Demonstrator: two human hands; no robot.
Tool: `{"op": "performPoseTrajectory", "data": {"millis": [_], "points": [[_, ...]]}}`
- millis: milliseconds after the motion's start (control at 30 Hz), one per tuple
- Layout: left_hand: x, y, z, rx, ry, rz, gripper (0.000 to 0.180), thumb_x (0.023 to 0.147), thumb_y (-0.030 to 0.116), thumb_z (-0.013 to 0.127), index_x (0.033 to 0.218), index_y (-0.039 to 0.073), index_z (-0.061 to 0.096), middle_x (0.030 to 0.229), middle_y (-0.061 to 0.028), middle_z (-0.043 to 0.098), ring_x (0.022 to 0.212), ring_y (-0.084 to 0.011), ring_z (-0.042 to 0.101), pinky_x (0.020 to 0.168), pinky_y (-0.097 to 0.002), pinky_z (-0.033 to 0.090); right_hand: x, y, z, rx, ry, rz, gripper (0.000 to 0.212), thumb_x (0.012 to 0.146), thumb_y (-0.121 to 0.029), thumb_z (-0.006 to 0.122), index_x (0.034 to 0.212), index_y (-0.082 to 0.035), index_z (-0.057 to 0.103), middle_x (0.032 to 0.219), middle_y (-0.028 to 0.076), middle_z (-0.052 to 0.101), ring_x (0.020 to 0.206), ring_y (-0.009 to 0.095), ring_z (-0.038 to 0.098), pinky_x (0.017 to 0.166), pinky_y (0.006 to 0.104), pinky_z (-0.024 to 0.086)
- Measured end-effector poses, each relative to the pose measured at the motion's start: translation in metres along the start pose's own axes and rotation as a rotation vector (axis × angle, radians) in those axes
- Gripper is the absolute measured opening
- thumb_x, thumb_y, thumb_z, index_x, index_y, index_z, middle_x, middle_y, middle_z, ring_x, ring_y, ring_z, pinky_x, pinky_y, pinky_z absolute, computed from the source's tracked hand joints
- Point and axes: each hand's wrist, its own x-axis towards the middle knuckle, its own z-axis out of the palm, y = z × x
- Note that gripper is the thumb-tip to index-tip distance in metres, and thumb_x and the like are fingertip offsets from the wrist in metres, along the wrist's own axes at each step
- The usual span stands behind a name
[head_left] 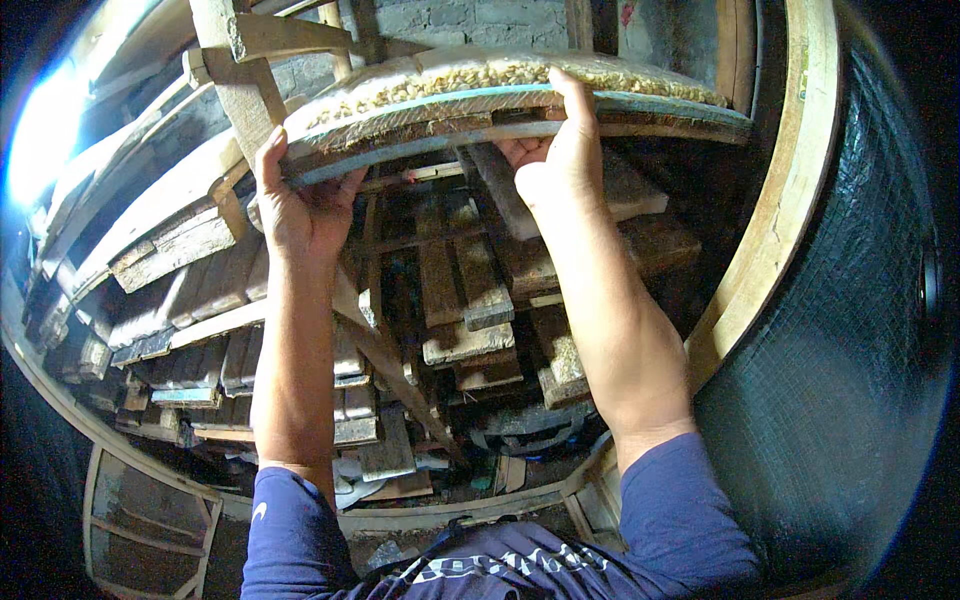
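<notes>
Both of my arms reach up and forward to a wooden board (430, 128) with worn light-blue paint along its edge. On top of it lies a flat layer of pale bean-like pieces (430, 80), which seems wrapped in clear plastic. My left hand (303, 212) grips the board near its left end, thumb up over the edge and fingers underneath. Further right, my right hand (570, 160) holds the front edge the same way, its thumb against the layer and its fingers partly hidden below the board.
Below and to the left, wooden racks hold several stacked boards (200, 250) with wrapped slabs. A wooden post (240, 90) stands beside my left hand. On the right, a curved-looking wooden frame (790, 200) borders a dark mesh-covered panel (840, 380). A block wall (450, 25) stands behind.
</notes>
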Motion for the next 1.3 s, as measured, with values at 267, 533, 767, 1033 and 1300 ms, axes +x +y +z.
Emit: {"op": "performPoseTrajectory", "data": {"millis": [267,533,767,1033,1300], "points": [[0.0,-0.013,-0.01,0.048,-0.09,0.058,0.07,0.088,0.049,0.073,0.132,0.002,0.046,0.124,-0.0152,0.059,0.116,-0.0329,0.061,0.102,-0.0523,0.054,-0.007,-0.005,-0.003,-0.018,-0.173,0.038,0.059,0.086,-0.048,0.075,0.122,-0.006,0.055,0.113,0.013,0.065,0.102,0.028,0.067,0.09,0.047,0.06],[0.013,-0.029,-0.011,0.153,0.086,0.171,0.063,0.085,0.053,0.074,0.124,0.007,0.055,0.119,-0.0108,0.059,0.105,-0.0287,0.063,0.092,-0.0454,0.058,0.008,0.012,-0.007,-0.042,-0.121,-0.014,0.066,0.085,-0.052,0.076,0.13,-0.009,0.051,0.122,0.013,0.06,0.109,0.029,0.061,0.092,0.0494,0.057],[0.011,-0.029,-0.005,0.258,0.112,0.129,0.086,0.081,0.064,0.072,0.139,0.006,0.048,0.118,-0.0137,0.057,0.102,-0.0308,0.063,0.086,-0.0433,0.059,0.009,0.013,-0.005,0.033,-0.056,0.049,0.074,0.082,-0.05,0.079,0.133,-0.007,0.047,0.12,0.015,0.059,0.108,0.03,0.062,0.093,0.0485,0.056],[0.013,-0.027,-0.003,0.35,0.175,0.096,0.081,0.083,0.069,0.066,0.135,0.009,0.048,0.121,-0.0168,0.06,0.094,-0.0309,0.067,0.085,-0.0447,0.057,0.014,0.031,-0.016,-0.058,-0.033,0.038,0.068,0.084,-0.043,0.08,0.127,0.002,0.053,0.111,0.016,0.063,0.106,0.028,0.063,0.098,0.0465,0.052],[0.0,-0.016,-0.021,0.397,-0.024,-0.295,0.099,0.085,0.077,0.055,0.14,-0.004,0.04,0.12,-0.0204,0.063,0.103,-0.0355,0.068,0.089,-0.0435,0.058,-0.039,0.0,-0.028,-0.236,-0.024,0.202,0.057,0.09,-0.033,0.075,0.127,0.002,0.051,0.119,0.021,0.061,0.11,0.029,0.062,0.096,0.0414,0.054]]}}
